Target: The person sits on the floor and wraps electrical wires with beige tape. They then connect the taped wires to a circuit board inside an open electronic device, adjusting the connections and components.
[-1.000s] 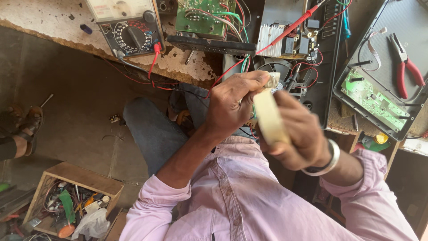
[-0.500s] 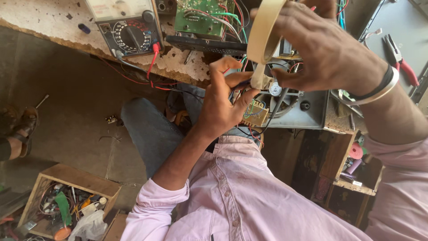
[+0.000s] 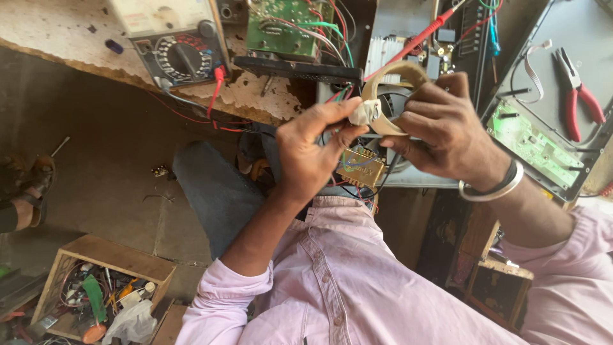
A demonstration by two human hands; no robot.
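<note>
A roll of beige masking tape (image 3: 389,96) is being held up in front of the chest, just above a small yellow circuit board (image 3: 359,167) that is hanging on thin wires. The right hand (image 3: 447,131) is gripping the roll, fingers curled through and around its ring. The left hand (image 3: 313,150) is pinching the tape's crumpled free end (image 3: 364,112) between thumb and fingertips, the other fingers bent in.

Behind the hands, a green circuit board (image 3: 281,25) with coloured wires is lying on the worn workbench (image 3: 57,32), beside an analogue multimeter (image 3: 175,45) with a black dial. A red probe (image 3: 424,32) is slanting across an open metal chassis (image 3: 408,19). To the right, red-handled pliers (image 3: 578,96) are resting on a grey lid above a pale green board (image 3: 527,137). Down on the floor at the left, a wooden box (image 3: 102,291) is holding tools and scraps.
</note>
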